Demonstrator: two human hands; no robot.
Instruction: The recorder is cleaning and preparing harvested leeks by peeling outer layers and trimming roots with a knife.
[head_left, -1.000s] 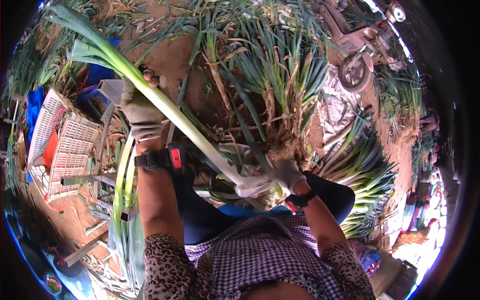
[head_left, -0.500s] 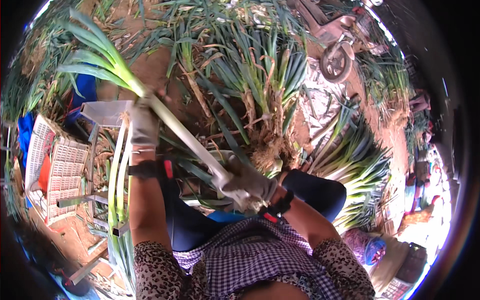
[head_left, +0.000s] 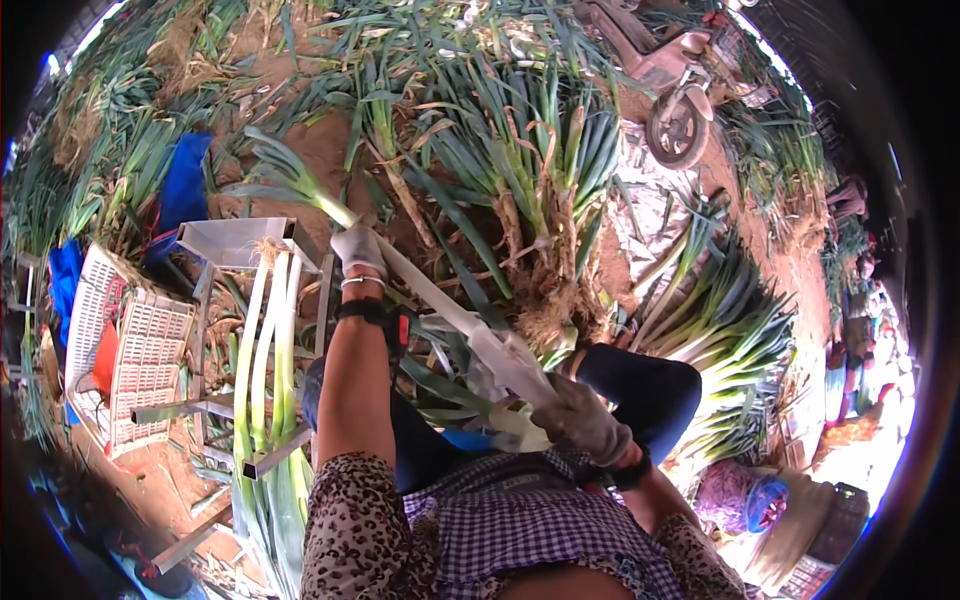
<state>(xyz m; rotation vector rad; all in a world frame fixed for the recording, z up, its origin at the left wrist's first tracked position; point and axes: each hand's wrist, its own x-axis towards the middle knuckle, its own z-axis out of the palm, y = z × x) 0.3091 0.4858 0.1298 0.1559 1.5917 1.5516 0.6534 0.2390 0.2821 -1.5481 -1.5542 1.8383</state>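
A long leek (head_left: 425,288) lies slantwise in front of me, green leaves at the upper left and pale shank toward my lap. My gloved left hand (head_left: 358,252) is closed round its shank just below the leaves. My gloved right hand (head_left: 585,422) is closed at the lower end, where a loose whitish layer (head_left: 515,365) runs along the shank; motion blurs this part, and the root end is hidden. Several trimmed leeks (head_left: 262,350) rest on a metal frame (head_left: 235,245) to my left, roots at the top.
Unpeeled leeks with earthy roots (head_left: 540,180) stand in a heap ahead. A pile of pale-stemmed leeks (head_left: 715,350) lies to the right. At far left is a cream plastic crate (head_left: 150,350). A wheel (head_left: 677,125) and a roll of purple twine (head_left: 735,495) are on the right.
My left hand has moved right with the leek. My right hand has moved right and slightly down, and a loose pale layer now shows along the shank. More trimmed leeks have come into sight.
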